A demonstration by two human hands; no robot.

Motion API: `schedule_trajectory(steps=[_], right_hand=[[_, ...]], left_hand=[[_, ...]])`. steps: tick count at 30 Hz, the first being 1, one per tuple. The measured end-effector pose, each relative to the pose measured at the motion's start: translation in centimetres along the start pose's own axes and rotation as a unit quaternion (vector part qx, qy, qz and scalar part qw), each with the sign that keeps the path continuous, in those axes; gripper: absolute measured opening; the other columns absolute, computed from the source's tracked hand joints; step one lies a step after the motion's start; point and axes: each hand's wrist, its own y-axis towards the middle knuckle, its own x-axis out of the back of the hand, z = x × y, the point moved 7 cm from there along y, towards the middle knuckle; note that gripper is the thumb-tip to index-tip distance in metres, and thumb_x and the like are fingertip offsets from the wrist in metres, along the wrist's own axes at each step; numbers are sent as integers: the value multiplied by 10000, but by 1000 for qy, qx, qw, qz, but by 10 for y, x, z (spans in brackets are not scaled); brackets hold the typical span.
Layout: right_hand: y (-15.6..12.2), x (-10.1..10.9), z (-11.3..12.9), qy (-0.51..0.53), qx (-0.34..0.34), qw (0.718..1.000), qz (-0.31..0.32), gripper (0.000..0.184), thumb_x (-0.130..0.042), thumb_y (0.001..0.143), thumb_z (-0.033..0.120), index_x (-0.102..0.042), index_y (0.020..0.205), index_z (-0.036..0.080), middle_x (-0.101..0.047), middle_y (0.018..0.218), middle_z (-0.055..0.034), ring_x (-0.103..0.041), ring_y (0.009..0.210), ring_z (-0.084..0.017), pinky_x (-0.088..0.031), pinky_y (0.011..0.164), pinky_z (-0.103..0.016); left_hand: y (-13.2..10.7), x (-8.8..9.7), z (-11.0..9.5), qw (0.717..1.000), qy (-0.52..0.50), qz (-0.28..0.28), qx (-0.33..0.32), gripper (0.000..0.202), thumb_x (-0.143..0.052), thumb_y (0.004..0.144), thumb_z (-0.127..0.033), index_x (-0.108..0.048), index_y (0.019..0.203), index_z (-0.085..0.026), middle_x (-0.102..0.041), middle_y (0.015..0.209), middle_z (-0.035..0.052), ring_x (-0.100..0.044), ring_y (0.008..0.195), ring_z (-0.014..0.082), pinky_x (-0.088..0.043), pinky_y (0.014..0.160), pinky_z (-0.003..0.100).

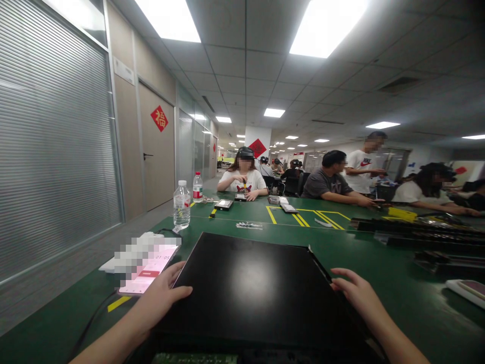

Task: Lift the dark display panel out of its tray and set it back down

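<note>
A large flat black display panel (257,283) lies before me, a ceiling light reflected in its glossy face. My left hand (166,285) grips its left edge, thumb on top and fingers partly hidden beneath. Beside the right edge is my right hand (350,288), its fingers stretched out toward a dark frame strip (320,260); whether they touch it I cannot tell. A green circuit board (195,358) shows below the panel's near edge.
Left of the panel are a phone with a lit screen (153,273) and a water bottle (182,205). Small metal parts (249,225) lie beyond it. Dark metal rails (409,232) and a white device (468,290) sit right. Across the green table (220,240), a person (244,177) works on a drive.
</note>
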Motion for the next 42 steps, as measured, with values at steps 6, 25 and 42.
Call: schedule_trajectory(steps=[6, 25, 42], right_hand=[[5, 8, -2, -37, 8, 999, -29, 393, -505, 630, 365, -580, 964, 172, -682, 677, -54, -620, 732, -218, -397, 656, -295], [1, 10, 3, -86, 20, 996, -27, 334, -488, 639, 356, -604, 910, 197, -684, 696, -27, -611, 757, -205, -390, 674, -278], [1, 8, 1, -58, 20, 998, -28, 326, -503, 622, 343, -616, 886, 188, -686, 704, -36, -610, 778, -212, -397, 661, -279]], left_hand=[[1, -4, 7, 999, -12, 35, -6, 653, -697, 602, -160, -406, 1185, -122, -556, 1233, 155, -506, 1134, 272, -445, 897, 362], [-8, -5, -2, 998, 25, -59, 19, 506, -673, 553, -239, -527, 1030, -151, -606, 1173, 146, -431, 1191, 305, -424, 920, 395], [-5, -5, 6, 998, -39, 2, 52, 751, -668, 587, -187, -377, 1279, -165, -578, 1219, 113, -577, 1047, 276, -470, 867, 381]])
